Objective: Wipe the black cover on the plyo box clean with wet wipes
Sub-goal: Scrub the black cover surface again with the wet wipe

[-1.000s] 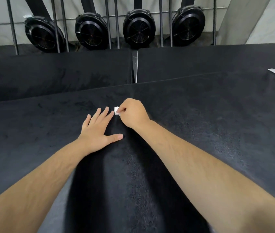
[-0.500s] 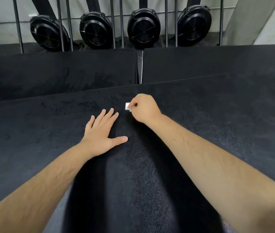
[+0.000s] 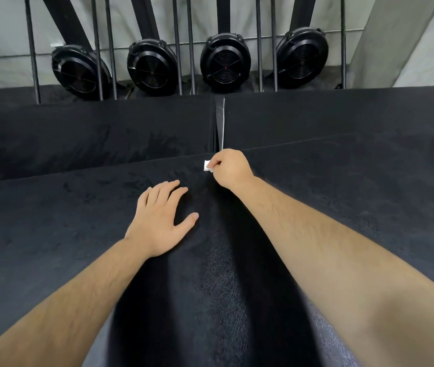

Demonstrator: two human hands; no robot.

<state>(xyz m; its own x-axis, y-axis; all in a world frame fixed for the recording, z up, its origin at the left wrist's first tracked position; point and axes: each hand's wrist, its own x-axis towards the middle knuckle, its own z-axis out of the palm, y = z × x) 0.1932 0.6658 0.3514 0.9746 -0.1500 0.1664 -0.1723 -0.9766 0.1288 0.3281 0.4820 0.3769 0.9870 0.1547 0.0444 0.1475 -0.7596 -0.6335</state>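
**Pinching a wipe at the cover's far edge**

The right hand (image 3: 233,168) has its grip closed tight, fingers curled under and thumb pinching a small folded white wet wipe (image 3: 207,165) right at the far edge of the black cover (image 3: 51,234). The left hand (image 3: 160,221) lies flat on the cover, nearer and to the left. Its grip is open and holds nothing, with the fingers straight and together and the thumb spread. Beyond the edge, two more black padded boxes (image 3: 91,133) sit side by side. Farther back are four round black fan housings (image 3: 225,62) and upright metal bars (image 3: 259,49).
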